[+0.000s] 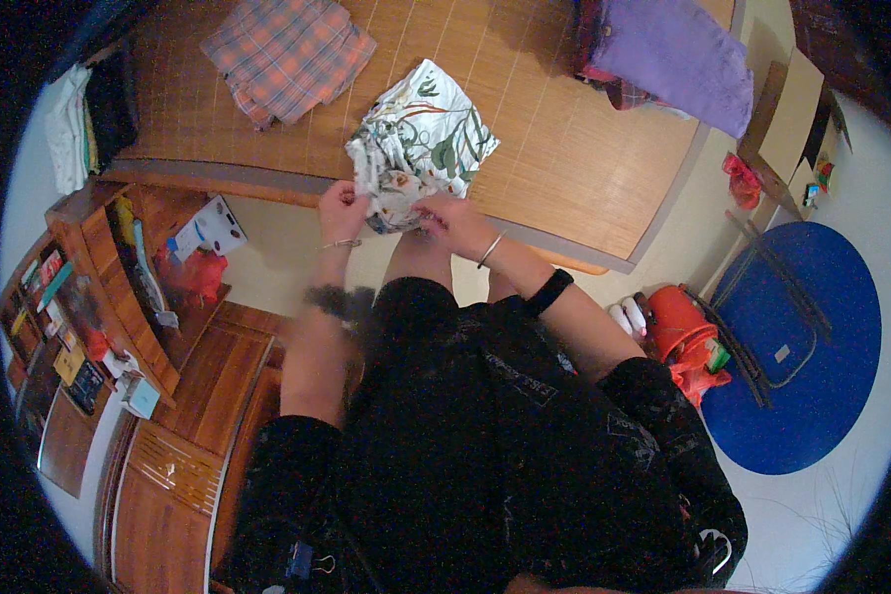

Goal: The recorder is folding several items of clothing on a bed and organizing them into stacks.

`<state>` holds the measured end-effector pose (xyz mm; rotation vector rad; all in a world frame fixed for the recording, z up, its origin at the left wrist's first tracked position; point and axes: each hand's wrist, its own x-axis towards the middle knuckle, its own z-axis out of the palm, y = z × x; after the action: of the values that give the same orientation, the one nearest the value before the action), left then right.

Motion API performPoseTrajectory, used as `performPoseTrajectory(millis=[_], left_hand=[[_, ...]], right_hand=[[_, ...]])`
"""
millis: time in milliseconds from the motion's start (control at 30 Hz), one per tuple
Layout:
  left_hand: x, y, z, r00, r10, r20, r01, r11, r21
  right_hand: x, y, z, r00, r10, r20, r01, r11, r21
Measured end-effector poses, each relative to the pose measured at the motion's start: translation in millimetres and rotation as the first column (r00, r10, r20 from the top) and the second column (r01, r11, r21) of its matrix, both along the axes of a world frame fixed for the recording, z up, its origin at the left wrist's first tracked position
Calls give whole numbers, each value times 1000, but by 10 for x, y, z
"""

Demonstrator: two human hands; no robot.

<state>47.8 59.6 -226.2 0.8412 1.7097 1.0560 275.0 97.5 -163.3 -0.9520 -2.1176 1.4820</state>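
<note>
A white cloth point(436, 124) printed with green leaves and brown flowers lies bunched at the near edge of the woven mat point(535, 129), its near end hanging over the edge. My left hand point(343, 210) has its fingers closed on the cloth's near left corner. At the near right side, my right hand point(455, 226) pinches the same fabric; its fingertips are partly hidden in the folds. Beyond and to the left lies a folded orange and grey plaid cloth point(287, 59), apart from both hands.
A purple cloth point(668, 59) lies over other fabric at the far right. On the right, a blue round tabletop point(822, 337) with metal legs leans behind a red bucket point(678, 319). An open cardboard box point(787, 119) stands farther back. Wooden shelves point(119, 267) line the left.
</note>
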Motion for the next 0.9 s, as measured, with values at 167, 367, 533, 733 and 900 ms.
performPoseTrajectory(millis=[167, 367, 533, 733, 900], left_hand=[[-505, -74, -272, 845, 96, -526, -168, 981, -92], [396, 626, 548, 729, -36, -684, 258, 940, 225], [758, 893, 538, 669, -122, -733, 305, 945, 121], [815, 969, 398, 727, -146, -671, 302, 945, 122], [1012, 952, 541, 822, -72, -565, 273, 921, 280]], right_hand=[[35, 280, -116, 977, -211, 35, 213, 974, -72], [249, 787, -131, 958, -251, 139, 241, 967, 86], [212, 913, 55, 958, -249, 144, 231, 964, 132], [169, 1043, -103, 955, -283, 93, 275, 957, 91], [138, 1133, -64, 949, -271, 164, 236, 950, 203]])
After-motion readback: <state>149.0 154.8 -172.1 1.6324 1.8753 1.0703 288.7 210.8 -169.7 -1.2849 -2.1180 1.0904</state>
